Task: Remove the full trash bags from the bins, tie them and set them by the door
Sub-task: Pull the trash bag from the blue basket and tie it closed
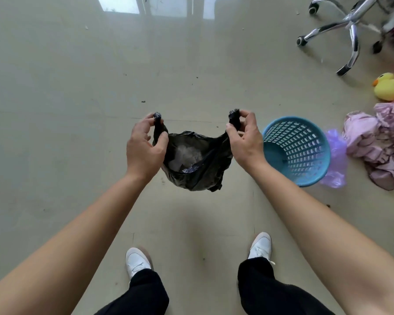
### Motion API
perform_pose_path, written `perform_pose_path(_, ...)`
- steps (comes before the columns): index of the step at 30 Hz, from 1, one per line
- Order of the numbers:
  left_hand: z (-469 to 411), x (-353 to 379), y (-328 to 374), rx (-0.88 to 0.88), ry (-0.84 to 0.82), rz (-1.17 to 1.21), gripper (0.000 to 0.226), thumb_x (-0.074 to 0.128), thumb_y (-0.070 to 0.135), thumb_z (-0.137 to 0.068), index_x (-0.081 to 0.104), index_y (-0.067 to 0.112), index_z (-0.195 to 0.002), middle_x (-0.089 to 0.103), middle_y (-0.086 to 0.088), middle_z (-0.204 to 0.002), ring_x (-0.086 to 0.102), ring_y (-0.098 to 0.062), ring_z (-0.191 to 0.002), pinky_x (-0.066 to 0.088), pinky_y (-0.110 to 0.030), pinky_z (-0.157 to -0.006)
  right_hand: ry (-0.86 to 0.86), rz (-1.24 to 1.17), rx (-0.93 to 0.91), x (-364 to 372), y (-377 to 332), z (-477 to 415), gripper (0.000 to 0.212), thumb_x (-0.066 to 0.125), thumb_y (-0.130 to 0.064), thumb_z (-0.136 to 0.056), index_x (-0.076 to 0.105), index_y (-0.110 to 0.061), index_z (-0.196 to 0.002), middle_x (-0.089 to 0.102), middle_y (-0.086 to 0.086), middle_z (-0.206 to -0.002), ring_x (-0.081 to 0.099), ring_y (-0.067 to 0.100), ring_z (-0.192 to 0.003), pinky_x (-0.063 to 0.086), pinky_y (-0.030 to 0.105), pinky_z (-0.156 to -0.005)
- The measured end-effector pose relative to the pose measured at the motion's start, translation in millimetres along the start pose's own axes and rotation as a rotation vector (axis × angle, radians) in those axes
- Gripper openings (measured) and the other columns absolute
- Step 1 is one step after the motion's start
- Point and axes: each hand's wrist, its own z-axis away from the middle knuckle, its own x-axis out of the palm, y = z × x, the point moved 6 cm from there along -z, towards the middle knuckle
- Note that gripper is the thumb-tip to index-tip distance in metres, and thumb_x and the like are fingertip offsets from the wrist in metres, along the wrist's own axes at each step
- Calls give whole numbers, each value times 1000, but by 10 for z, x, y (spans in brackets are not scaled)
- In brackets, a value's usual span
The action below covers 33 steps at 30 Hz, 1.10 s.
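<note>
Forearms: both reached forward, level.
Left hand [146, 146]: pinched one gathered ear of black trash bag [196, 164].
Right hand [243, 137]: pinched opposite ear.
Mouth axis: stretched hand to hand, sack hanging between, equally near both.
Blue bin [296, 151]: just beside right hand, emptied.

A black trash bag [196, 160] holding white scraps; right of it a blue lattice-patterned bin [297, 151], then lilac plastic [336, 160], pink cloth [378, 144] and a yellow duck [390, 87]; white shoes [137, 262] below.
</note>
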Motion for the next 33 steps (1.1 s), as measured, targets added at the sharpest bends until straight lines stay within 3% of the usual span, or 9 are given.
perform_pose_path(9, -123, 754, -1381, 312, 55, -113, 56, 65, 16, -92, 47, 17, -145, 49, 7, -134, 50, -14, -130, 46, -45, -105, 38, -49, -177, 813, 1338, -322, 49, 69, -32, -86, 37, -16, -119, 64, -6, -92, 65, 10, -83, 53, 39, -84)
perform_pose_path(14, -289, 1121, -1989, 222, 108, -67, 102, 71, 59, -79, 19, 14, -155, 26, 9, -148, 26, -17, -146, 27, -44, -121, 102, -3, -296, 1116, 1988, -423, 108, 77, -59, -71, 16, -16, -149, 33, -5, -146, 32, 11, -140, 22, 41, -121)
perform_pose_path(17, -470, 1422, -2200, 143, -32, -40, 130, 78, 67, -67, -5, 26, -158, 7, 8, -164, 5, -10, -153, 11, -34, -125, 168, -53, -338, 1139, 2249, -533, 108, 75, -56, -76, 15, -13, -155, 25, -9, -153, 22, 10, -146, 15, 44, -123)
perform_pose_path(19, -644, 1576, -2196, 99, -95, 58, 134, 81, 66, -65, -10, 33, -157, 19, 9, -164, 20, -4, -150, 19, -37, -125, 280, -58, -380, 1089, 2341, -617, 88, 73, -50, -80, 31, -11, -148, 46, -3, -143, 41, 18, -136, 21, 47, -119)
perform_pose_path(22, -889, 1786, -2103, 46, -147, 220, 123, 85, 42, -76, -3, 25, -160, 56, 26, -117, 57, 18, -107, 41, -26, -110, 351, -32, -343, 1070, 2396, -707, 66, 69, -48, -83, 38, -19, -134, 62, -7, -116, 49, 10, -124, 11, 50, -119)
perform_pose_path(25, -1018, 1926, -2011, 85, -193, 276, 110, 87, 36, -75, 18, 19, -159, 67, 9, -115, 67, 2, -105, 50, -26, -100, 286, -298, -329, 1093, 2382, -787, 64, 77, -27, -85, 28, -18, -125, 60, -7, -108, 54, -9, -103, 38, 31, -105)
perform_pose_path(29, -1041, 1925, -1969, 178, -79, 124, 13, 79, 30, -85, 69, 22, -84, 63, 18, -66, 58, 1, -60, 49, -26, -64, 277, -611, -92, 1251, 2528, -922, 98, 88, -26, -74, 12, -14, -134, 41, 12, -141, 46, 10, -127, 38, 24, -104)
perform_pose_path(31, -1024, 1900, -1979, 180, -34, 173, 39, 71, 30, -93, 49, 25, -61, 39, 18, -44, 36, -2, -43, 32, -26, -51, 222, -741, 110, 1424, 2659, -944, 132, 95, -46, -58, 2, -24, -149, 26, 1, -157, 31, 10, -141, 29, 30, -115)
perform_pose_path(33, -1008, 1794, -1954, 172, 24, 229, 47, 67, 36, -95, 39, 24, -60, 33, 16, -44, 31, -6, -44, 27, -29, -50, 147, -723, 168, 1545, 2732, -964, 135, 94, -65, -42, 25, -21, -150, 51, -3, -145, 50, 11, -133, 39, 39, -114)
